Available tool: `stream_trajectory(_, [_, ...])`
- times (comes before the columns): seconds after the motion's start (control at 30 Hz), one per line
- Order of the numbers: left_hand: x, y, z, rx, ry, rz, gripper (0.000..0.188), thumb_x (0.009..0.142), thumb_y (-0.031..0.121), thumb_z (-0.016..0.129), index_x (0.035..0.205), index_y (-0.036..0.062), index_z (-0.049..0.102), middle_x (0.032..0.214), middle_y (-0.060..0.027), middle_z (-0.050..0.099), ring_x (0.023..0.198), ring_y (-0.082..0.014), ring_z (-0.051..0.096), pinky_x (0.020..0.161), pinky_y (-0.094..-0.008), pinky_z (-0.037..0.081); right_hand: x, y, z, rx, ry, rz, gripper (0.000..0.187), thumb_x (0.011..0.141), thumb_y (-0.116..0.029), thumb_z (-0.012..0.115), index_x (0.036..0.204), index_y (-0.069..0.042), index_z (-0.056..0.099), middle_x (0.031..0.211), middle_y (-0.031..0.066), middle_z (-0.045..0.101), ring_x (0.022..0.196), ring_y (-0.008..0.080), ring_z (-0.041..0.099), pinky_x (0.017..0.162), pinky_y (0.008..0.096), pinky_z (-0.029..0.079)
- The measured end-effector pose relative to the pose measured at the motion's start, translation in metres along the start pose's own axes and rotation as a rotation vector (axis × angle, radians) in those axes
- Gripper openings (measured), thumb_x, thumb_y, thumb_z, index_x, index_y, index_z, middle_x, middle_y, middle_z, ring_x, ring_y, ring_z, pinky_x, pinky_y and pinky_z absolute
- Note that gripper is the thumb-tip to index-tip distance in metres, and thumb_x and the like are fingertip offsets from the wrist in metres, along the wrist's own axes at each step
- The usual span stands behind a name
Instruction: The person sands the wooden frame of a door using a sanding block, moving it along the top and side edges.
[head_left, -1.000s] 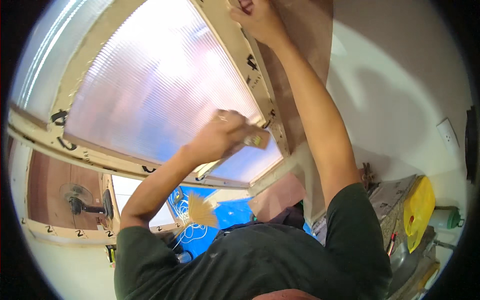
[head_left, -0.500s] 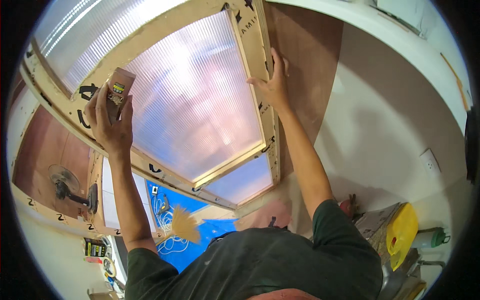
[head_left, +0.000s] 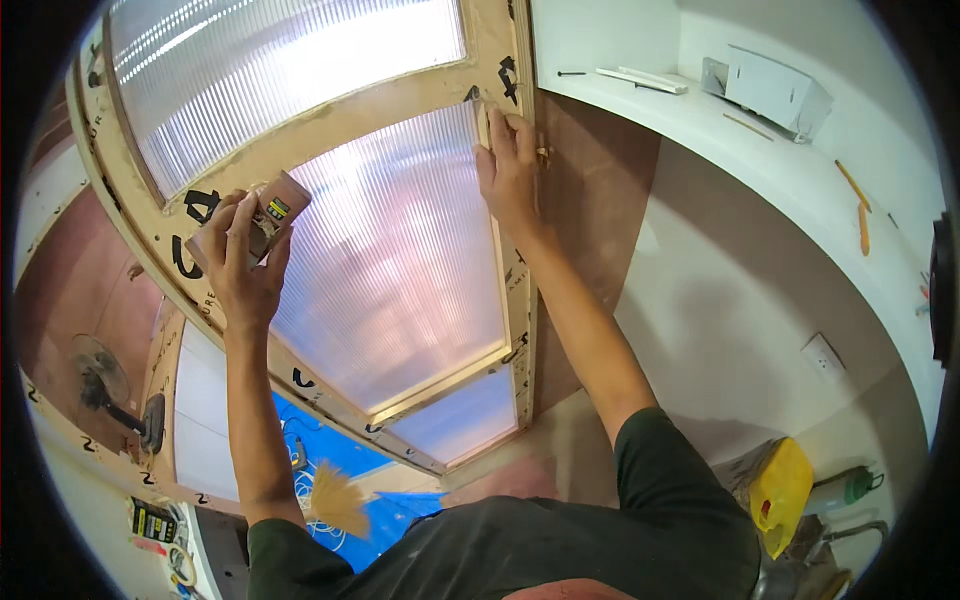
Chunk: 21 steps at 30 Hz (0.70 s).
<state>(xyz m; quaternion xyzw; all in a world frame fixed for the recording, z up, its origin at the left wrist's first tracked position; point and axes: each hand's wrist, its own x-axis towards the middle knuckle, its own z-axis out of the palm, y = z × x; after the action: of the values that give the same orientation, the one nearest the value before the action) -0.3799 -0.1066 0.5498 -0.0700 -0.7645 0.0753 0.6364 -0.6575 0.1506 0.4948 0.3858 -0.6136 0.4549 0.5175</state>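
Observation:
My left hand (head_left: 243, 262) is closed around a brown sanding block (head_left: 285, 203) with a small yellow-and-black label. It holds the block against the pale wooden frame (head_left: 330, 118), at the upper left corner of a ribbed translucent panel (head_left: 390, 260). Farther right, my right hand (head_left: 512, 180) is at the frame's right upright, near the panel's upper corner. Its fingers are bent and its thumb lies by the inner wooden strip; the hand hides what is under the fingertips. Black painted marks and printed lettering run along the frame.
A white shelf (head_left: 640, 110) curves along the right, bearing a white box (head_left: 770, 90) and loose sticks. Lower right are a yellow bag (head_left: 780, 495) and a tap (head_left: 850, 530). Lower left are a fan (head_left: 105, 385), a straw broom (head_left: 338, 500) and blue floor sheeting (head_left: 390, 515).
The view has shifted, bringing more shelf and upper panel into sight. My right hand has moved up the upright, its spread fingers now bent. My left hand keeps the block, now tilted more.

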Motion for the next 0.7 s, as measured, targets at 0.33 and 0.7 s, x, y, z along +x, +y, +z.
stream_trajectory(0.33, [0.001,-0.008,-0.005,0.022,-0.012,0.062,0.075,0.069,0.005,0.094,0.138,0.0111,0.067,0.129,-0.0108,0.065,0.131,-0.0318,0.060,0.108,-0.0457,0.048,0.009,-0.003,0.002,-0.452,-0.037,-0.089,0.066,0.096,-0.021,0.070,0.158,-0.016,0.050,0.123,0.0116,0.052,0.107,0.0276,0.058,0.091,0.0605,0.045])
stream_trajectory(0.7, [0.009,-0.014,-0.005,0.082,-0.001,0.094,0.076,0.068,0.017,0.096,0.139,0.0164,0.068,0.125,-0.0047,0.069,0.126,-0.0246,0.061,0.100,-0.0408,0.040,0.029,-0.019,0.004,-0.486,-0.025,-0.226,0.065,0.094,-0.020,0.070,0.156,-0.025,0.052,0.143,0.0153,0.044,0.129,0.0301,0.047,0.104,0.0597,0.033])
